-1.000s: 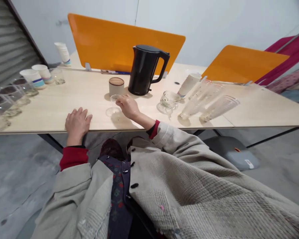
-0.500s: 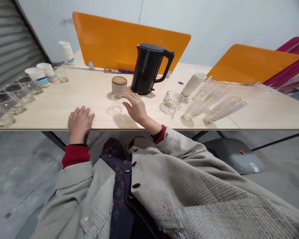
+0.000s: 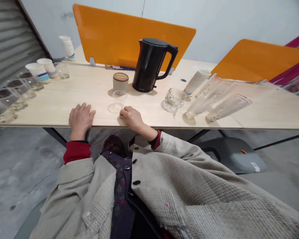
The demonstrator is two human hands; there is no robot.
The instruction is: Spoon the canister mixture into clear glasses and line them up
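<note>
My left hand [image 3: 81,120] lies flat at the table's front edge, fingers apart, touching nothing but the pale wood-look tabletop [image 3: 64,96]. My right hand [image 3: 132,118] rests loosely curled on the same edge, holding nothing. Just beyond its fingers stands an upright clear drinking glass [image 3: 119,100], close but apparently not touching. Behind that glass are a lidded canister with a wooden top [image 3: 120,82] and a black electric kettle [image 3: 148,65]. To the right, a glass cup on a glass saucer [image 3: 173,98] sits near tall clear glasses lying on their sides [image 3: 228,108].
Several glasses with dark contents [image 3: 6,98] line the left side, beside white paper cups [image 3: 38,71]. A paper cup [image 3: 196,82] lies tilted on the right. Orange divider panels [image 3: 129,36] stand along the back. The table's front edge runs just past my hands.
My right hand has drawn back from beside the glass to the table's front edge and lowered onto the table. The glass stays in place, and my view has tilted slightly.
</note>
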